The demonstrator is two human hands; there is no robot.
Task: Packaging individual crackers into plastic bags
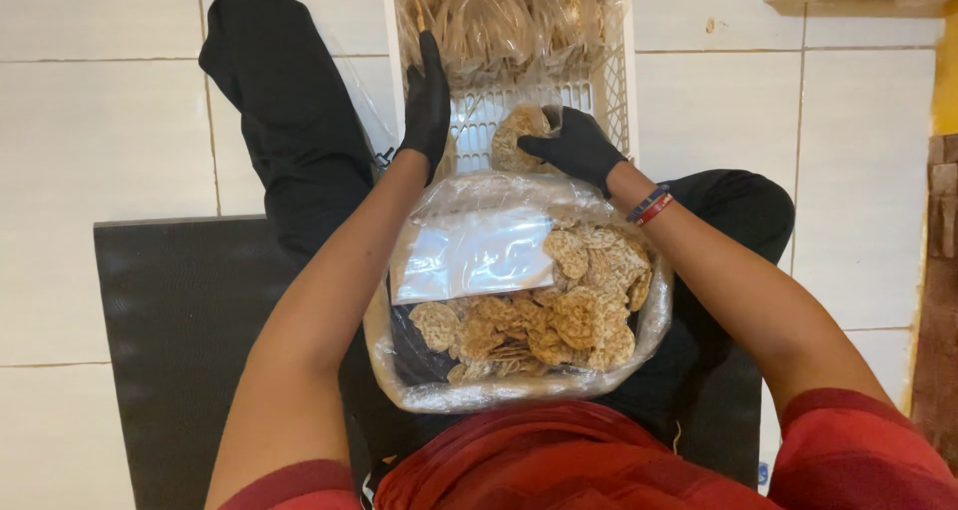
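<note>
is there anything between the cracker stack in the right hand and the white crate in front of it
Nothing visible. The right hand holds the cracker stack right at the white crate, over its bare mesh floor. The left hand rests on the crate's other side, clear of the stack.

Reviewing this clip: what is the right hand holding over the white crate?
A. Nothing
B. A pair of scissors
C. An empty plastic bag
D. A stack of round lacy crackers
D: the gloved right hand grips a stack of round crackers above the white crate.
</note>
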